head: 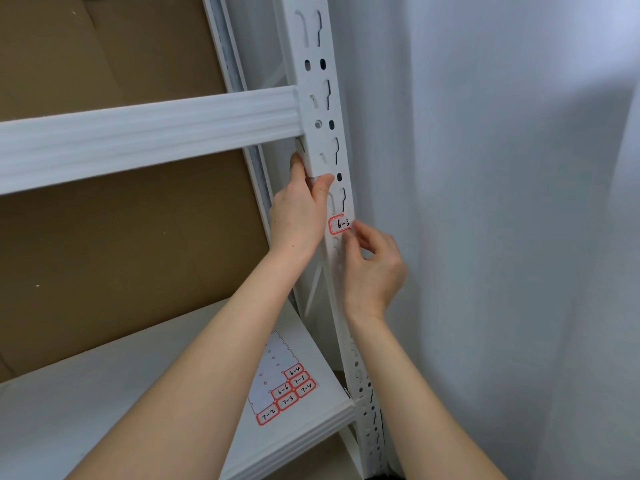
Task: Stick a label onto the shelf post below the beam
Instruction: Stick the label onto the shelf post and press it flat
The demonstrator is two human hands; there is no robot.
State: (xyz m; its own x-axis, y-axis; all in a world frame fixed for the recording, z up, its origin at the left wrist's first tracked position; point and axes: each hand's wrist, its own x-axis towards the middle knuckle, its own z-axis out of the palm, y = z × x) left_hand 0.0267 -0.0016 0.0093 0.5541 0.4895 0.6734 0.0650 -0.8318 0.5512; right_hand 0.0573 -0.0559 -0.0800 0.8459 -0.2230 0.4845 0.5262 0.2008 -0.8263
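While L hand (299, 216) grips white perforated steel shelf post (320, 109) below white ribbed beam (149, 133), R hand (374, 271) fingers (358, 232) pinch red-bordered white paper label (340, 225) edge on post.

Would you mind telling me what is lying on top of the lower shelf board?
A label sheet lies on the lower shelf board, near the post. Red-bordered handwritten labels remain at its near end; the rest is peeled. The left forearm hides part of the board.

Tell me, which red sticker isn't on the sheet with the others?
The 6-3 label, on the post beside the right hand; the rest sit on the sheet below.
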